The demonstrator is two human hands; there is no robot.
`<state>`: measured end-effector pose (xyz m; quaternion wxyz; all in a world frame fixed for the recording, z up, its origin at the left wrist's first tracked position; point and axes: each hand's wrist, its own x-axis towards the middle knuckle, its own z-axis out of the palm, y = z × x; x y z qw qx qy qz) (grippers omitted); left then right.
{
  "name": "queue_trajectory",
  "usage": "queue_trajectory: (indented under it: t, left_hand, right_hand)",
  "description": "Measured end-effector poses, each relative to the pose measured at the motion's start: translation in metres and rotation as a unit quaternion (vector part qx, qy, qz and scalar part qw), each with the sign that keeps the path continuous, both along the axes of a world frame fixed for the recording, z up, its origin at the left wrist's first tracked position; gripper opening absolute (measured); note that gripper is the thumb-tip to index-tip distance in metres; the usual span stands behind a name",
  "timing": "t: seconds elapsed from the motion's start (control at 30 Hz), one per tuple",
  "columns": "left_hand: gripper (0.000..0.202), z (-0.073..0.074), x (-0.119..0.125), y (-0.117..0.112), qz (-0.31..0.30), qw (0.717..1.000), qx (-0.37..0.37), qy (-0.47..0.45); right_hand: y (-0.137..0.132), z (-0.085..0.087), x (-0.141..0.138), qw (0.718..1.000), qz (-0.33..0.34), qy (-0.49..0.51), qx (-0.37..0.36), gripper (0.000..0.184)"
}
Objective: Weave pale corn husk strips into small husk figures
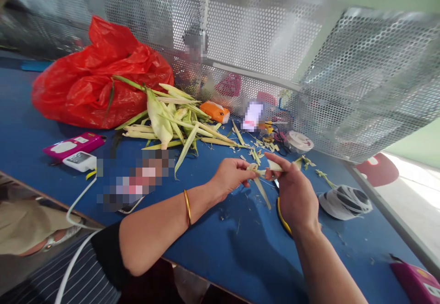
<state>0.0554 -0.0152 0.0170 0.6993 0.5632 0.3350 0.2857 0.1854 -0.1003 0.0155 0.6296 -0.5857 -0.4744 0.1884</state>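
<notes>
My left hand [231,176], with a gold bangle at the wrist, pinches a thin strip of pale corn husk [262,193] whose end dangles over the blue table. Close beside it, my right hand [298,199] closes thumb and fingers on a folded piece of whitish husk [274,166]. The two pieces meet between my fingertips; whether they are joined, I cannot tell. Partly under my right hand lie scissors, of which a yellow-and-black handle [283,218] shows. Small husk scraps [256,156] are scattered just beyond the hands.
A heap of green husks [161,121] lies before a red plastic bag [103,82]. Behind stand an orange tissue pack [213,111], a lit phone [252,115] and a perforated metal panel [261,29]. A black-and-white spool [345,202] sits at right, a white power bank [79,161] at left.
</notes>
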Motion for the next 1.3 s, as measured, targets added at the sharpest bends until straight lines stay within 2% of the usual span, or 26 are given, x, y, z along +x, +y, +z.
queue_trajectory:
  t: [0.1,0.23,0.33,0.5,0.63,0.77,1.0,1.17,1.3]
  left_hand:
    - [0.01,-0.001,0.001,0.001,0.01,1.0,-0.005,-0.007]
    - [0.008,-0.003,0.002,0.002,0.023,1.0,-0.001,-0.018]
    - [0.008,-0.003,0.003,0.002,0.033,0.999,0.011,-0.023]
    - [0.008,-0.002,0.003,0.0,0.033,0.999,0.014,-0.026]
    - [0.006,-0.002,0.003,0.0,0.039,0.999,0.008,-0.037]
    - [0.005,-0.007,0.004,0.001,0.04,0.998,0.016,-0.039]
    - [0.007,-0.018,0.007,0.003,0.038,0.997,0.066,-0.025]
    - [0.009,-0.015,0.005,0.001,0.032,0.994,0.103,0.009]
    - [0.008,-0.012,0.003,-0.001,0.025,0.988,0.144,0.056]
  right_hand:
    - [0.0,0.0,0.0,0.996,-0.062,-0.057,-0.029,0.034]
    - [0.0,-0.003,-0.002,0.975,-0.134,-0.176,-0.017,0.02]
    - [-0.001,-0.004,-0.002,0.955,-0.156,-0.251,-0.006,0.014]
    - [0.001,-0.008,-0.002,0.926,-0.162,-0.34,0.034,0.016]
    - [0.003,-0.01,-0.001,0.918,-0.146,-0.367,0.034,0.015]
    - [0.003,-0.011,-0.003,0.912,-0.159,-0.377,0.027,0.016]
    - [0.002,-0.012,-0.006,0.923,-0.159,-0.35,-0.004,0.019]
    - [0.002,-0.01,-0.007,0.938,-0.159,-0.307,-0.037,0.02]
    - [0.002,-0.011,-0.01,0.942,-0.156,-0.297,-0.032,0.019]
